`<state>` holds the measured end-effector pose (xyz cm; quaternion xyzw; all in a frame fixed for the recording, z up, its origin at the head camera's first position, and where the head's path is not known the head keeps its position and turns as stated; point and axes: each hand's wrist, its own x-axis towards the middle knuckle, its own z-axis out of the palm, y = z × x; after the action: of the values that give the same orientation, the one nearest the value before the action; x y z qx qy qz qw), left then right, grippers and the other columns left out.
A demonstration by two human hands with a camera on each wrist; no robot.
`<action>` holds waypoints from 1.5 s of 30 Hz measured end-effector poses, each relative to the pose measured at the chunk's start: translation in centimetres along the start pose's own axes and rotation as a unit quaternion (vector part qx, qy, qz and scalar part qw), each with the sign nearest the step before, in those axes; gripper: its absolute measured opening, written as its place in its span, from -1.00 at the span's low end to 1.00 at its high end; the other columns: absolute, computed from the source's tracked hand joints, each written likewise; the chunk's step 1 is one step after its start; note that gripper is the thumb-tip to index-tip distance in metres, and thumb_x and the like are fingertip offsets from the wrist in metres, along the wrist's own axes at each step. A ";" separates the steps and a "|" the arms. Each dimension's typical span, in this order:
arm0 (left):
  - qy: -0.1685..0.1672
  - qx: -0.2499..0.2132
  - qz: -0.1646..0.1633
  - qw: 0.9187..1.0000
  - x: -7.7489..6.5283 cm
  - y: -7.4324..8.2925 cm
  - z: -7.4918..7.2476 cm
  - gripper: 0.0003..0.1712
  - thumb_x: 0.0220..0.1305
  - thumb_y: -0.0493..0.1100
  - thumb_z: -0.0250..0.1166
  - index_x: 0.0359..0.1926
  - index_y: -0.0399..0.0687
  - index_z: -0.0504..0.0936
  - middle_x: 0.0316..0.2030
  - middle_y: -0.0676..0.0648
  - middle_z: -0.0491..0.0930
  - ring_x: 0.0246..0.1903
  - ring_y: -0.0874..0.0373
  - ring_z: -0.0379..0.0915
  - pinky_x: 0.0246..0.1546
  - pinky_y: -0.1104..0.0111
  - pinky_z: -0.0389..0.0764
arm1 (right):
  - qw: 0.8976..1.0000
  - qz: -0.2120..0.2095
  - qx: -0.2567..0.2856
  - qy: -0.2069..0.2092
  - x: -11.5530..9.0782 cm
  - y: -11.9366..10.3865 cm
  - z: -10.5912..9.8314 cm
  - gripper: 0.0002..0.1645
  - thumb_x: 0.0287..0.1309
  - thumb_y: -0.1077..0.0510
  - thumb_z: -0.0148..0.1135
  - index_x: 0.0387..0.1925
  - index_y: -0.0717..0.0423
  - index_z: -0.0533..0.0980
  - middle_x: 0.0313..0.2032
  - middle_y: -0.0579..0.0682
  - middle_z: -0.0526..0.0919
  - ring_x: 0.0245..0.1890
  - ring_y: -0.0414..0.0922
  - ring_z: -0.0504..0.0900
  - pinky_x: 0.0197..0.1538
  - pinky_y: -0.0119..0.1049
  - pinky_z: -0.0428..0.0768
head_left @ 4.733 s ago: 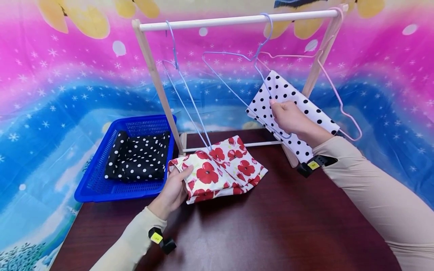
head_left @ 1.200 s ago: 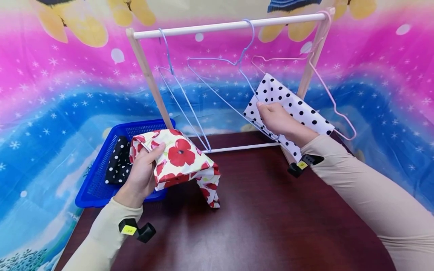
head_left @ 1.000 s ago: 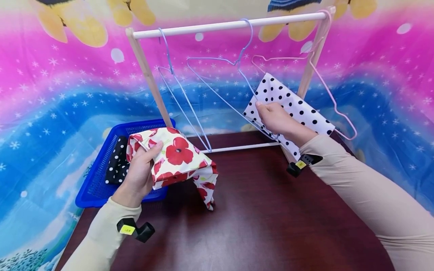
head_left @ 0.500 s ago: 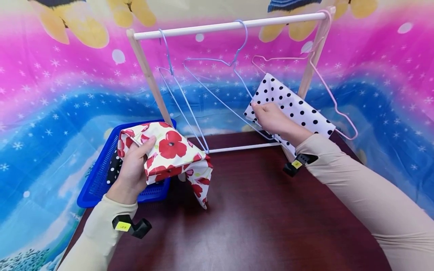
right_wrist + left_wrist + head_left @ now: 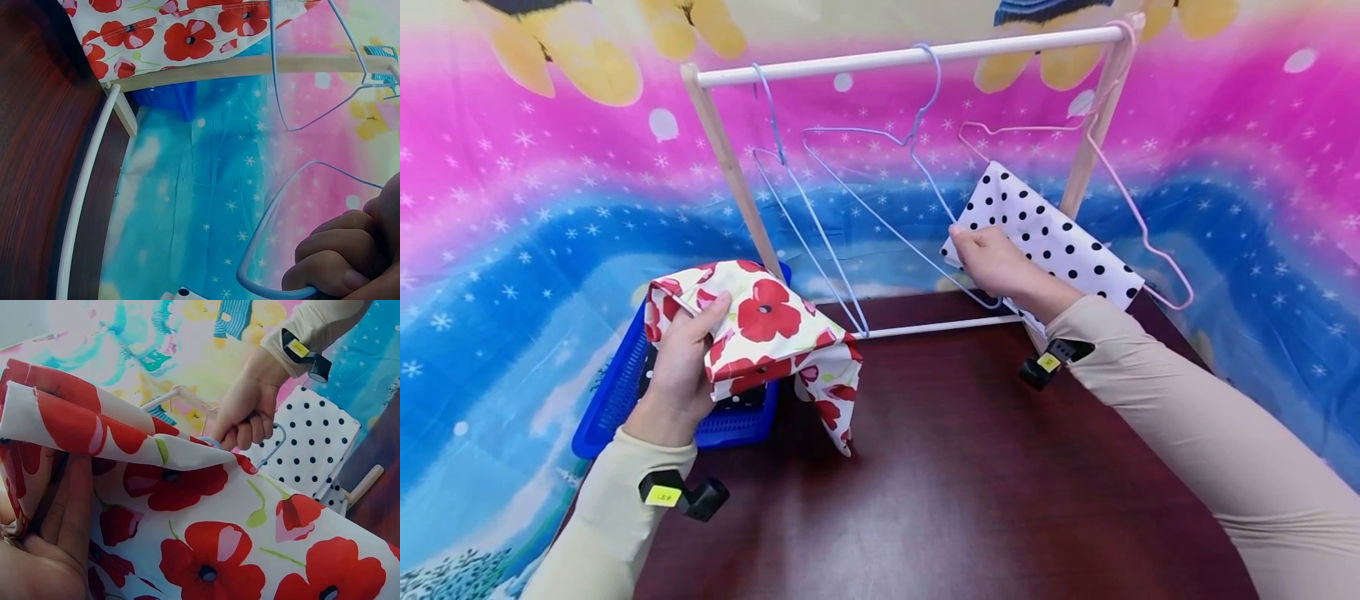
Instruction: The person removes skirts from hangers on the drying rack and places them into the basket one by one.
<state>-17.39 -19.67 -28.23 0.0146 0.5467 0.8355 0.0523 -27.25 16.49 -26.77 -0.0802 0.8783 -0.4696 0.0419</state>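
My left hand [image 5: 677, 367] grips white shorts with red poppies [image 5: 767, 321], fingers under the fabric and thumb on top. They overlap the near side of the blue basket [image 5: 598, 425], and one part dangles over the table. My right hand [image 5: 992, 260] curls round the right side of a blue wire hanger [image 5: 937, 79] whose hook is on the rack's bar. In the right wrist view the curled fingers [image 5: 344, 250] hold that hanger's wire. Another blue hanger [image 5: 766, 92] hangs bare at the left of the bar.
A wooden rack with a white top bar [image 5: 850, 62] stands at the back. A pink hanger [image 5: 1138, 218] at its right carries a white cloth with black dots [image 5: 1052, 233]. A black dotted cloth [image 5: 741, 396] lies in the basket, mostly covered.
My left hand has carried the shorts left and up, from beside the rack's lower bar to over the basket. My right hand has slid the held blue hanger leftward along the bar.
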 end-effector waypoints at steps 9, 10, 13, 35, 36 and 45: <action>0.004 -0.007 0.009 1.000 -0.2 0.5 0.0 -0.50 0.46 0.07 0.16 0.30 0.18 0.24 -0.04 0.15 0.66 -0.09 0.31 0.72 -0.10 0.44 0.72 | 1.000 -0.008 -0.023 -0.002 0.2 -0.3 0.3 -0.28 0.59 -0.18 -0.30 -0.75 -0.02 0.19 -0.78 -0.18 0.14 -0.80 -0.24 0.11 -0.66 -0.35 0.18; 0.005 -0.006 0.011 1.000 -0.2 0.6 0.0 -0.50 0.45 0.07 0.17 0.31 0.18 0.24 -0.04 0.15 0.66 -0.09 0.31 0.72 -0.11 0.44 0.72 | 1.000 -0.007 -0.024 -0.004 0.2 -0.4 0.4 -0.29 0.59 -0.19 -0.30 -0.74 -0.01 0.19 -0.78 -0.18 0.13 -0.80 -0.24 0.11 -0.66 -0.35 0.18; 0.000 -0.008 0.023 1.000 -0.1 0.7 0.0 -0.49 0.45 0.06 0.17 0.31 0.15 0.24 -0.05 0.13 0.66 -0.12 0.30 0.72 -0.11 0.43 0.72 | 1.000 0.002 -0.024 -0.010 0.2 -0.6 0.5 -0.29 0.59 -0.20 -0.32 -0.73 0.00 0.20 -0.77 -0.18 0.13 -0.80 -0.22 0.12 -0.64 -0.34 0.19; 0.004 -0.010 0.057 0.998 -0.7 2.7 -0.5 -0.45 0.44 0.03 0.20 0.32 0.09 0.22 -0.04 0.08 0.65 -0.13 0.27 0.73 -0.14 0.40 0.73 | 0.999 -0.002 -0.028 -0.021 0.7 -1.3 1.7 -0.30 0.59 -0.22 -0.33 -0.71 -0.01 0.15 -0.78 -0.17 0.14 -0.80 -0.21 0.13 -0.64 -0.32 0.24; 0.006 -0.010 0.058 0.998 -0.8 2.8 -0.5 -0.45 0.44 0.03 0.20 0.32 0.10 0.22 -0.04 0.08 0.64 -0.12 0.27 0.73 -0.14 0.40 0.73 | 0.999 -0.003 -0.030 -0.022 0.7 -1.4 1.8 -0.30 0.59 -0.23 -0.33 -0.70 -0.01 0.15 -0.78 -0.17 0.14 -0.79 -0.21 0.13 -0.64 -0.31 0.24; -0.006 -0.035 0.073 0.997 -0.9 3.6 -0.8 -0.46 0.46 -0.01 0.18 0.33 0.05 0.21 -0.04 0.05 0.66 -0.13 0.25 0.74 -0.14 0.39 0.74 | 0.999 -0.005 -0.015 -0.033 0.8 -2.1 2.5 -0.31 0.59 -0.22 -0.31 -0.70 -0.02 0.15 -0.76 -0.17 0.14 -0.78 -0.22 0.09 -0.65 -0.33 0.17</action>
<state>-16.81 -21.92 -25.20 0.0572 0.5141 0.8558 -0.0048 -27.45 13.21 -26.42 -0.1004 0.8830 -0.4534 0.0678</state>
